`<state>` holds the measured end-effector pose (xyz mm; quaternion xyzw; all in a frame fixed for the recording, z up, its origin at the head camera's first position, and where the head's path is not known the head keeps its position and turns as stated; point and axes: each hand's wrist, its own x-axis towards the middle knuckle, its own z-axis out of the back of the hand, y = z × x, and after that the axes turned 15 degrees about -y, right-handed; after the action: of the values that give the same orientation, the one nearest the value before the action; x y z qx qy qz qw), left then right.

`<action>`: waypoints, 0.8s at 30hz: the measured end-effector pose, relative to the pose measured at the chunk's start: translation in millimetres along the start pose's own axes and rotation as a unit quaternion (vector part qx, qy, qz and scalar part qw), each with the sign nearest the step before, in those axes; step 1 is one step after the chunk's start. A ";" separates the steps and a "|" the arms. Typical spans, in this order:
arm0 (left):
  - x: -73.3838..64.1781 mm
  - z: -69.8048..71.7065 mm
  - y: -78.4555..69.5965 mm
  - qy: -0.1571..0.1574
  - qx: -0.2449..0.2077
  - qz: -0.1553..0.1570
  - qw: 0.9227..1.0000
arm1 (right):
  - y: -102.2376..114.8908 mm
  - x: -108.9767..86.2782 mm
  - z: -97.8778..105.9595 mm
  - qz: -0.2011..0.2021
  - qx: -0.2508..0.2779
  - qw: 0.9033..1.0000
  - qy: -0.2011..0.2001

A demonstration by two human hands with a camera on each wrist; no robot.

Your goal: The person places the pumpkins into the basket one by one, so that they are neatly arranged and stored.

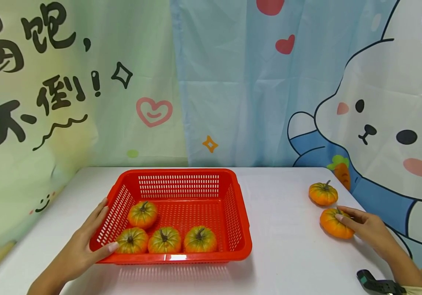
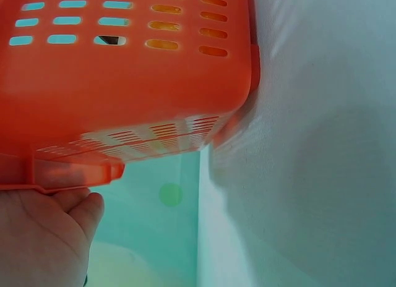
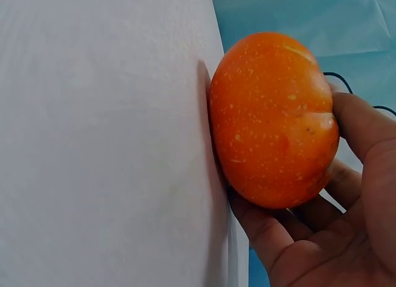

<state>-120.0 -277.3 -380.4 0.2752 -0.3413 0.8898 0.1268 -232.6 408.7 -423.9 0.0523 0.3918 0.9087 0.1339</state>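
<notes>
A red plastic basket (image 1: 229, 256) with slotted walls stands on the white table, several small orange-green pumpkins inside it. My left hand (image 1: 82, 246) rests at its near left corner, thumb on the front rim and fingers stretched along the left rim. From the left wrist view, that hand (image 2: 43, 231) touches the outside of the rim. Off to the right, my right hand (image 1: 371, 231) grips a small pumpkin (image 1: 335, 224) between thumb and fingers. The right wrist view shows this pumpkin's speckled orange side (image 3: 272, 126) close against the tabletop.
Just behind the held one, another small pumpkin (image 1: 323, 193) sits on the table (image 1: 284, 229). A printed curtain (image 1: 214, 82) hangs behind the table's back edge. A dark device (image 1: 378, 282) is on the right wrist.
</notes>
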 end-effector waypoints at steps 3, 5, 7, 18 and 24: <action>-0.4 -0.2 0.8 -0.001 -0.005 0.000 1.000 | 2.1 -1.0 -0.5 -0.005 0.001 1.000 -0.006; -1.0 -0.6 1.3 -0.003 -0.006 -0.001 1.000 | 3.9 -2.7 -1.1 -0.002 -0.004 1.000 -0.010; -1.8 -1.0 1.6 -0.004 0.000 -0.001 1.000 | 6.1 -4.0 -1.3 0.003 -0.013 1.000 -0.012; -0.3 -0.3 0.8 0.011 0.023 0.009 1.000 | 15.9 -11.2 2.5 0.028 0.005 0.997 -0.065; 0.8 0.5 0.3 0.008 0.011 0.007 1.000 | 28.6 -12.0 1.1 0.047 0.001 0.996 -0.076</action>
<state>-120.6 -277.8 -379.8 0.2667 -0.3323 0.8966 0.1207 -226.6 387.3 -402.3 0.1395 0.3784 0.9071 0.1208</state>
